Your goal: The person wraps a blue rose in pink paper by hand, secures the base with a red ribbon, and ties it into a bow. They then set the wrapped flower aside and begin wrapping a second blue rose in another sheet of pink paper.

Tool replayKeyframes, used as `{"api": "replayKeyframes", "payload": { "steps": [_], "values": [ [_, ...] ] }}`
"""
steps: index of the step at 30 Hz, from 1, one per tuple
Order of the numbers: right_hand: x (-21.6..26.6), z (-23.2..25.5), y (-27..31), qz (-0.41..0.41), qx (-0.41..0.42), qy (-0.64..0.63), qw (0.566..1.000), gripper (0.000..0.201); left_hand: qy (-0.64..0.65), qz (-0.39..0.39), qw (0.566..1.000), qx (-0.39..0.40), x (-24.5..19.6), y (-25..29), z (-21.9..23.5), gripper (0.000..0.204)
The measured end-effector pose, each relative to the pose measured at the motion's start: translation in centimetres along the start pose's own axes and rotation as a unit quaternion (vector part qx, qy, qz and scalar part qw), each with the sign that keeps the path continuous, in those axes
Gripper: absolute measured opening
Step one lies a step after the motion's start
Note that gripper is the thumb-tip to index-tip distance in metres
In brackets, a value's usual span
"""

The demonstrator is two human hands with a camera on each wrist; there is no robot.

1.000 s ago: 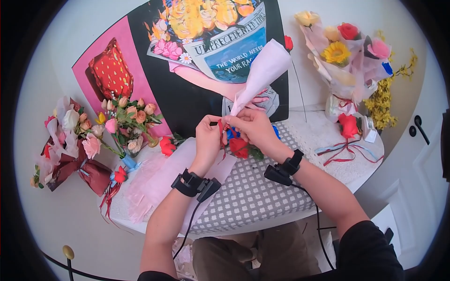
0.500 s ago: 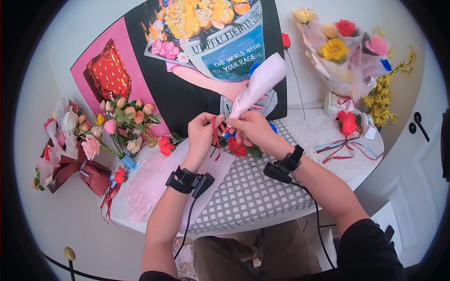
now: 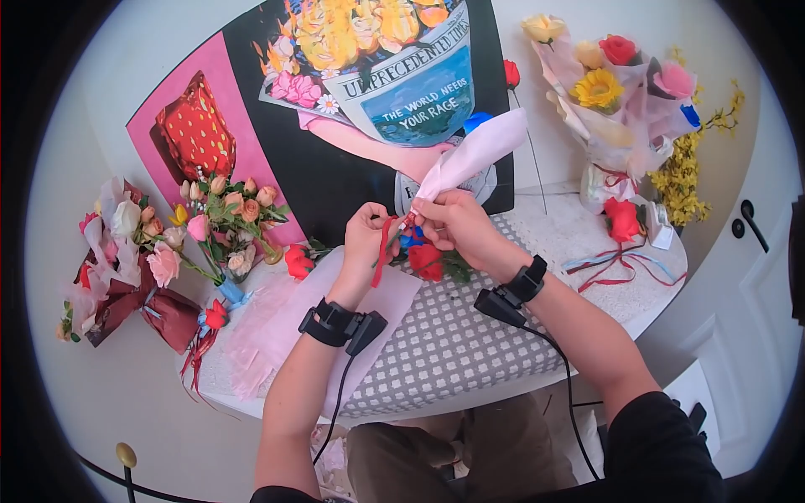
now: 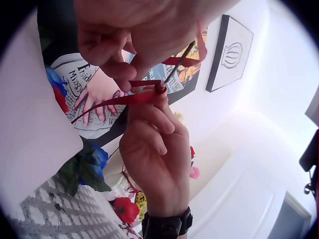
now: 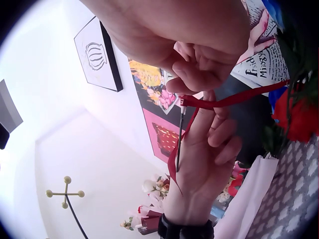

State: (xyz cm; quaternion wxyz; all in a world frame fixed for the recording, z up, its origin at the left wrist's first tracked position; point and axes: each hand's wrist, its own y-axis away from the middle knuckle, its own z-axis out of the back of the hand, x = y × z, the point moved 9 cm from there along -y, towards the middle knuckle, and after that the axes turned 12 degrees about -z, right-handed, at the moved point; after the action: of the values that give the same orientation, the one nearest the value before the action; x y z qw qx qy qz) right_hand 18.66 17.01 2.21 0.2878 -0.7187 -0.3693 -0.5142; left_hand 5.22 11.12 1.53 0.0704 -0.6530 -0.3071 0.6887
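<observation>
A single blue flower rolled in pale pink paper leans up to the right above the table. My right hand grips the narrow lower end of the wrap, where a red ribbon is wound round it. Below the winding, a thin dark stem sticks out towards the left hand. My left hand pinches the ribbon beside the stem, its fingertips close to the right hand's. One ribbon tail hangs below the left fingers. The wrist views show the ribbon coiled tightly at the fingertips.
Red flowers lie just below the hands on the grey-dotted cloth. Pink paper sheets spread left of it. Bouquets stand at the left, another bouquet back right. A floral picture board rises behind. Ribbons lie right.
The wrapped flower has tilted down to the right, and its blue bloom has come into view. My left hand has shifted slightly left, and the ribbon tail now hangs left of the stem.
</observation>
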Motion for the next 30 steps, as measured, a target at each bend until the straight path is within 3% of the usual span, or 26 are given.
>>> {"api": "replayKeyframes", "payload": {
  "steps": [4,7,14,16,22,30],
  "values": [
    [0.3,0.0,0.2,0.018,0.016,-0.034,0.999,0.026,-0.010,0.050,0.998,0.049,-0.1,0.6,-1.4,0.019],
    [0.2,0.3,0.1,0.028,0.006,-0.038,0.999,0.026,0.003,0.044,0.997,0.065,-0.5,0.8,-1.8,0.014],
    [0.2,0.9,0.2,0.039,-0.041,-0.038,0.998,0.027,0.016,0.062,0.996,0.061,-0.8,1.6,-3.0,0.015],
    [0.2,1.6,0.4,0.043,-0.087,-0.068,0.993,0.026,0.018,0.032,0.998,0.044,-1.2,1.4,-3.4,0.012],
    [0.3,2.5,0.3,0.060,-0.115,-0.078,0.988,0.026,0.037,-0.041,0.998,0.017,-0.7,1.3,-3.0,0.014],
    [0.4,2.8,0.6,0.086,-0.145,-0.116,0.979,0.024,0.010,-0.019,0.998,0.052,-1.0,1.4,-3.5,0.017]
  ]
}}
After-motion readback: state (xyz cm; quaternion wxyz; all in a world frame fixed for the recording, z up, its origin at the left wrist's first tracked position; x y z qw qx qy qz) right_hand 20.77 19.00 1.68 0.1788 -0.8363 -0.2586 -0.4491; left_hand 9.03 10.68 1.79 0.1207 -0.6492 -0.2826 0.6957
